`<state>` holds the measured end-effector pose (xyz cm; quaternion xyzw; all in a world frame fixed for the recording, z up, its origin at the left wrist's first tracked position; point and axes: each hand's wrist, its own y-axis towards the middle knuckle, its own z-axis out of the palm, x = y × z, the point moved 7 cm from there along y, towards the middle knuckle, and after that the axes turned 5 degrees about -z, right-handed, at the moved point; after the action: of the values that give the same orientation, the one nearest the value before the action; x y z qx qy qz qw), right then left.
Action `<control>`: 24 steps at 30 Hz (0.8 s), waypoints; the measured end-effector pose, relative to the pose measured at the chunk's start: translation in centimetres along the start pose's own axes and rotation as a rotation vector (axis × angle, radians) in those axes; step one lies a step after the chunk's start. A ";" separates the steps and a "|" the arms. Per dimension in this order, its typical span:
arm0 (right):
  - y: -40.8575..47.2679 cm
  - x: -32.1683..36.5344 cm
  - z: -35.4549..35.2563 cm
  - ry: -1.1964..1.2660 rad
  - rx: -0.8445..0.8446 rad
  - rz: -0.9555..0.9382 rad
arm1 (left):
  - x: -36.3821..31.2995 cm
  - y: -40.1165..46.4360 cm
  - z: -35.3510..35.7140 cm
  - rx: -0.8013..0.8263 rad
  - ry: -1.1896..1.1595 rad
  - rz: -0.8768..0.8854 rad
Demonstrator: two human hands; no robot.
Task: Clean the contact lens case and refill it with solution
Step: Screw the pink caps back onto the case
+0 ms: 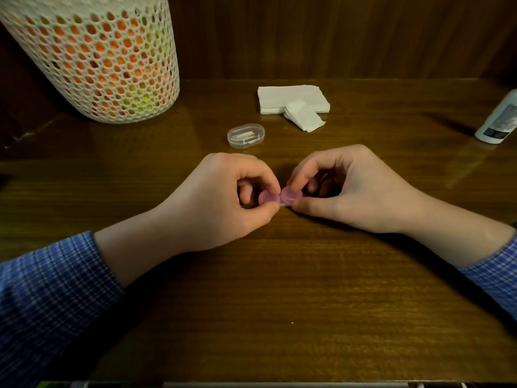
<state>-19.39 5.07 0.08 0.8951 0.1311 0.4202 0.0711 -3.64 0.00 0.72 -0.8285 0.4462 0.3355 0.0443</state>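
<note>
My sleeves (50,289) are resting on the tabletop (279,289). Both grips, left hand (223,197) and right hand (344,191), are pinching the lens case (279,198) between them by its pink caps; I judge it light, rigid, slippery.

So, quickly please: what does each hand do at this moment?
Left hand: pinches the left pink cap of the contact lens case.
Right hand: pinches the right pink cap.

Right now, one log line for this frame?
left hand pinches left pink cap | right hand pinches right pink cap | lens case on table, closed | solution bottle untouched
</note>
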 end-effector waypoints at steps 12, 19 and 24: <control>-0.1 0.5 0.3 -0.027 0.033 -0.070 | -0.1 0.0 -0.1 -0.001 -0.002 0.020; 0.0 0.7 0.3 -0.072 -0.017 -0.076 | 0.0 0.1 -0.1 -0.001 0.009 0.016; -0.1 0.7 0.3 -0.048 0.036 -0.073 | 0.2 0.2 -0.3 0.010 -0.006 -0.010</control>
<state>-18.74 5.34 0.35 0.9008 0.1695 0.3930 0.0732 -3.55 -0.38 0.82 -0.8294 0.4437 0.3355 0.0515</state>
